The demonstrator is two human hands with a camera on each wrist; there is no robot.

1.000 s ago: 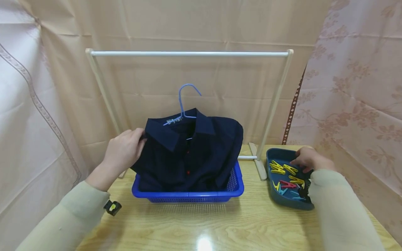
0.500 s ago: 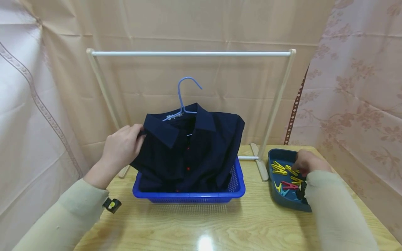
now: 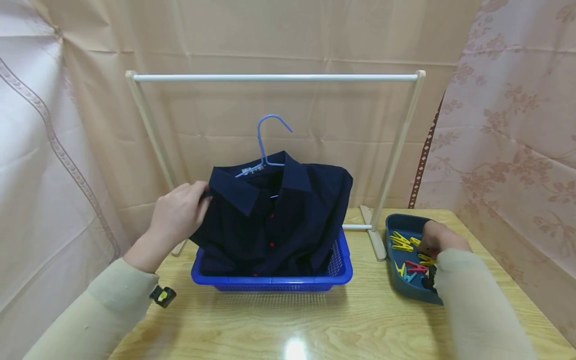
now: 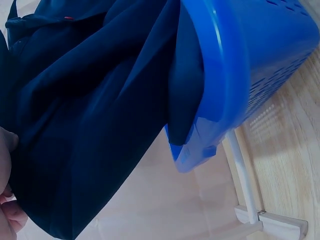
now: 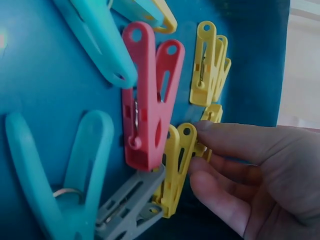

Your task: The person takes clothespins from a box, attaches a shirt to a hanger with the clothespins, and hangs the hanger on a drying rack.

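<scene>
A dark navy shirt (image 3: 288, 220) with a collar and red buttons hangs on a light blue hanger (image 3: 262, 142), its lower part inside a blue plastic basket (image 3: 270, 282). My left hand (image 3: 177, 210) grips the shirt's shoulder beside the collar; in the left wrist view only some fingertips (image 4: 7, 165) show at the edge of the cloth. My right hand (image 3: 443, 237) reaches into a dark teal tray (image 3: 405, 287). Seen from the right wrist, its thumb and fingers pinch a yellow clothespin (image 5: 213, 114), partly hidden. A red clothespin (image 5: 147, 100) lies close by.
A rack with a white top bar (image 3: 279, 78) stands behind the basket, its right foot (image 3: 374, 240) between basket and tray. Several yellow clothespins (image 5: 202, 65), turquoise clothespins (image 5: 55, 185) and a grey clothespin (image 5: 130, 205) lie in the tray. Curtains surround the wooden table (image 3: 243, 330).
The shirt and hanger rose slightly, then sank a little, with my left hand still gripping the shoulder. My right hand has drawn in closer round the yellow clothespins.
</scene>
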